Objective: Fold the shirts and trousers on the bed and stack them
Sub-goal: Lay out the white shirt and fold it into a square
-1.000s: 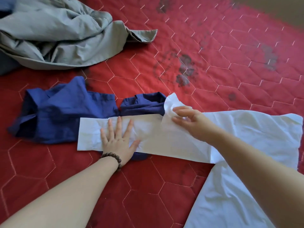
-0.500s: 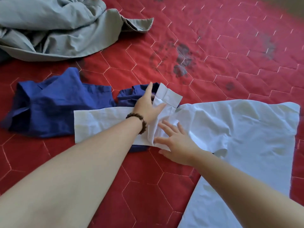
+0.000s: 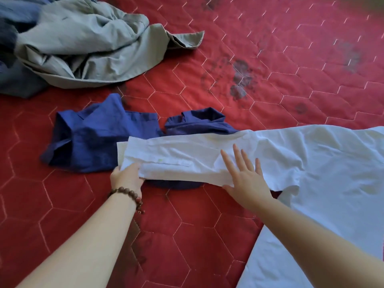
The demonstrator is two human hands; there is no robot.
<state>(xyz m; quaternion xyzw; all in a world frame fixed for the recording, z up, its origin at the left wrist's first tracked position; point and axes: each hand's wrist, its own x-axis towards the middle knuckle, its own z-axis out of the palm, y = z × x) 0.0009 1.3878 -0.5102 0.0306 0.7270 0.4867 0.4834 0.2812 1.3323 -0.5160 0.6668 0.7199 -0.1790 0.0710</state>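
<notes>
**Q:** What are the two hands doing on the bed?

**A:** Two bare forearms reach up from the near edge onto the red quilted bedspread point(image 3: 270, 84). The left hand point(image 3: 126, 177), a brown bead bracelet point(image 3: 128, 194) at its wrist, grips the cuff end of the white shirt's sleeve point(image 3: 176, 161), its fingers tucked under the cloth and out of sight, the thumb side against the sleeve's near edge. The right hand point(image 3: 245, 179) lies flat on the same sleeve further along toward the shirt's body, fingers straight and spread, palm down, pressing the fabric without gripping it.

**Q:** And where is the white shirt itself?

**A:** The white shirt point(image 3: 332, 183) is spread to the right of both hands, its body running off the right and bottom edges of the picture, and its sleeve stretches leftward across the bedspread.

**Q:** What lies beyond the sleeve?

**A:** The sleeve's cuff end lies over a crumpled dark blue garment point(image 3: 93, 142), which shows just beyond and to the left of the sleeve, with a strip of it also showing under the sleeve's near edge between the two hands. Further beyond, well apart from the sleeve, a grey garment point(image 3: 87, 46) sits in a loose heap at the far left, with more blue-grey cloth point(image 3: 14, 21) beside it at the picture's corner. Dark smudges mark the bedspread beyond the shirt.
</notes>
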